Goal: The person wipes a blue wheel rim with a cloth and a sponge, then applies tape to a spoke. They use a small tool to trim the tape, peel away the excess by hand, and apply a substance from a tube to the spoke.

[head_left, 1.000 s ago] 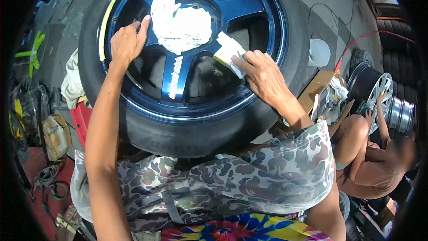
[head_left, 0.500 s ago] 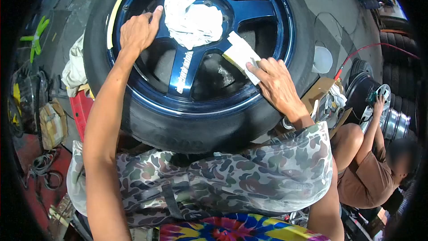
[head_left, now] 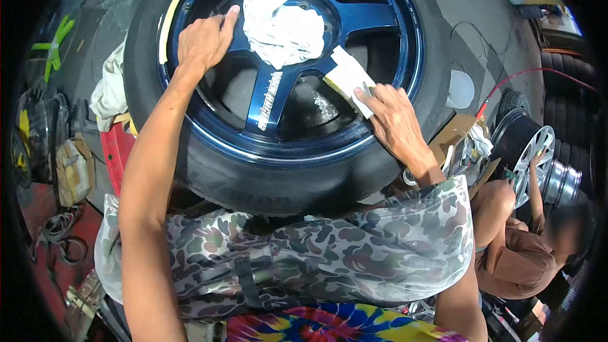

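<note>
A blue five-spoke wheel (head_left: 269, 98) in a black tyre (head_left: 278, 180) lies flat in front of me. My left hand (head_left: 202, 41) rests flat on a spoke at the upper left, fingers together, holding nothing. My right hand (head_left: 392, 117) presses a folded white and yellow pad (head_left: 348, 79) against a spoke on the right side. A crumpled white cloth (head_left: 282, 28) lies loose on the wheel's hub, between my hands. A strip of yellow tape (head_left: 170, 16) runs along the rim's left edge.
Another person (head_left: 525, 240) crouches at the right, a hand on a silver wheel (head_left: 538, 161). Stacked tyres (head_left: 570, 95) stand behind them, with a red cable (head_left: 525, 75) and a white cup (head_left: 459, 88). Rags (head_left: 111, 92), a red stand (head_left: 114, 152) and cables (head_left: 57, 231) crowd the left.
My view has shifted, so the wheel sits a little higher and to the right. My right hand slid the pad slightly along the spoke. My left hand stays on its spoke.
</note>
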The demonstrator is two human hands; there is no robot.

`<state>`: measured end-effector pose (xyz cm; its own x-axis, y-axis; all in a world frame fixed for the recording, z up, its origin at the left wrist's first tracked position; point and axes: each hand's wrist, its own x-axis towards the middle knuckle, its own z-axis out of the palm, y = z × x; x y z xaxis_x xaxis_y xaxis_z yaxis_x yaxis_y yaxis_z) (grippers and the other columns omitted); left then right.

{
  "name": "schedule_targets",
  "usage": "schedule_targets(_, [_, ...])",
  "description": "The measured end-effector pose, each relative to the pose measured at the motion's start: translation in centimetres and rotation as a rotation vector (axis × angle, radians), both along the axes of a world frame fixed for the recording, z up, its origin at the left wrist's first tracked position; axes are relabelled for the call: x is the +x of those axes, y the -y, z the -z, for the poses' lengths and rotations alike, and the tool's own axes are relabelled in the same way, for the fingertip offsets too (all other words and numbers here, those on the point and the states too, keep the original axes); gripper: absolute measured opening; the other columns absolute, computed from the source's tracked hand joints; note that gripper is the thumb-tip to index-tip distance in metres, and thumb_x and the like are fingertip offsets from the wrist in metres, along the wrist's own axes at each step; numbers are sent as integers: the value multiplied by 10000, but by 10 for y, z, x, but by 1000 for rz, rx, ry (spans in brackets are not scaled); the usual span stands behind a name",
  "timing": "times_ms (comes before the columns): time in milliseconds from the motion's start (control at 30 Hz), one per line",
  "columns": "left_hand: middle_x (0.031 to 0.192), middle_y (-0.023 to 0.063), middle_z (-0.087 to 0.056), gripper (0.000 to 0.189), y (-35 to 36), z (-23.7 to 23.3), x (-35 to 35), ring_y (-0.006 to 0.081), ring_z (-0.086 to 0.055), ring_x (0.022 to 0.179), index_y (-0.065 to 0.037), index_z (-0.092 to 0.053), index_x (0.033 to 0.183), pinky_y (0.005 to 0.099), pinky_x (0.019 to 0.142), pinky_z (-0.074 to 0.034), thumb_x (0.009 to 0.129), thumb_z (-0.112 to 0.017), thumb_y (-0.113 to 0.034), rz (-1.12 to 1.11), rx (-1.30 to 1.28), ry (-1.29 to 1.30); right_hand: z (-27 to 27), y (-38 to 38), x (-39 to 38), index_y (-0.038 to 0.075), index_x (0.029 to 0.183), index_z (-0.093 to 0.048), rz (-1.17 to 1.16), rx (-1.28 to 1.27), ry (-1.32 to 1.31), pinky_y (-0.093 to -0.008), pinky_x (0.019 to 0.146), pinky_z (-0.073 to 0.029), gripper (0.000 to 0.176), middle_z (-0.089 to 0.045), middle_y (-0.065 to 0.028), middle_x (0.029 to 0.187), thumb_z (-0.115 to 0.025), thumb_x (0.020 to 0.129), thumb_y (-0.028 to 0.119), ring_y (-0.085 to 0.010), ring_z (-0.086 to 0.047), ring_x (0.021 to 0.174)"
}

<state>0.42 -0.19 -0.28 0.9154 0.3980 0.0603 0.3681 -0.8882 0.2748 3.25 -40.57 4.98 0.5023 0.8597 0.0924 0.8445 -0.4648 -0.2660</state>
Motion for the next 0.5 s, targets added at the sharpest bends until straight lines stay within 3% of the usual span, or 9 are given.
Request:
schedule_targets(100, [934,301,-756,775,3,0,1,460,-746,936,-12,-817,1091,528,895,-565,1082,-358,-636,-13,-16,-3,-3,10,-2,71,1385,-652,-10,-45,-5,-410,818,-408,578,-556,-99,1029,-732,822,-31,-285,-550,935])
schedule_targets(267, [954,312,-755,782,4,-2,-1,458,-747,963,-4,-813,1102,530,906,-565,1083,-354,-637,2,-17,6,6,-3,-1,80,1386,-657,-19,78,1,-406,816,-412,598,-556,-100,1022,-745,805,-30,-287,-554,936])
schedule_targets(400, [1011,290,-763,750,1,1,3,462,-740,998,-51,-807,1168,532,942,-558,1084,-349,-639,-14,-15,-62,0,8,-2,50,1394,-643,-25,-66,-10,-415,825,-421,603,-557,-116,1023,-744,806,-40,-297,-557,935])
schedule_targets(500, [978,295,-763,766,4,-1,2,455,-750,979,-42,-811,1159,525,921,-566,1084,-343,-644,-9,14,-12,5,-10,3,58,1394,-644,-59,82,-14,-416,835,-428,609,-564,-113,1017,-741,802,-41,-293,-565,928])
